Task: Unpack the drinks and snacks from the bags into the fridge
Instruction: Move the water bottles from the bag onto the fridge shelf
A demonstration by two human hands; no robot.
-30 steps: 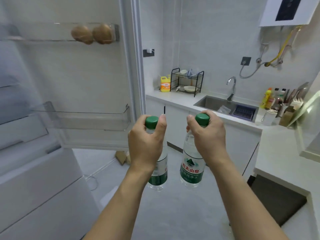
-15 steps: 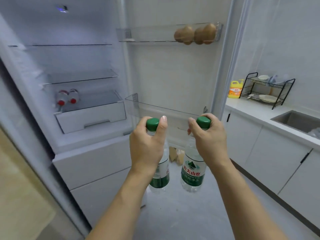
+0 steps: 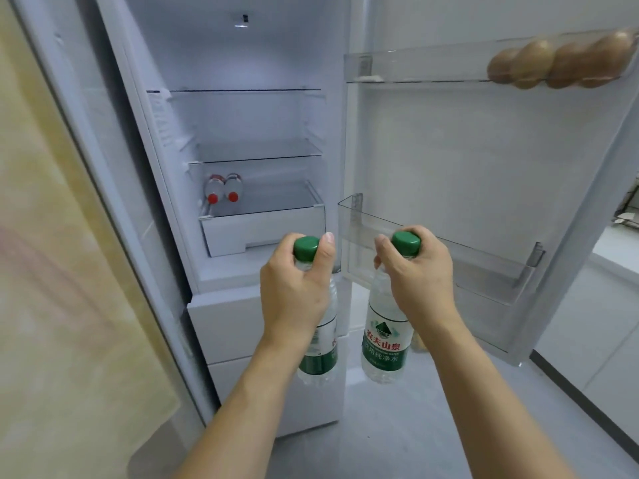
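My left hand (image 3: 294,292) grips the neck of a clear water bottle (image 3: 320,354) with a green cap and green label. My right hand (image 3: 420,285) grips the neck of a second, matching water bottle (image 3: 385,344). Both bottles hang upright in front of the open fridge (image 3: 242,140), just below its lower drawer (image 3: 262,229). Two red-capped bottles (image 3: 224,188) lie on their sides in that drawer. The clear lower door bin (image 3: 484,267) is right behind my right hand.
The fridge door (image 3: 484,150) stands open to the right; its top bin holds several brown round items (image 3: 556,62). Glass shelves (image 3: 256,155) sit above the drawer. A yellowish wall panel (image 3: 52,271) fills the left. White freezer drawers (image 3: 224,326) lie below, cabinets (image 3: 605,323) at far right.
The view has swung left from the sink counter to the fridge interior. Both hands still hold the bottles side by side, now closer to the fridge.
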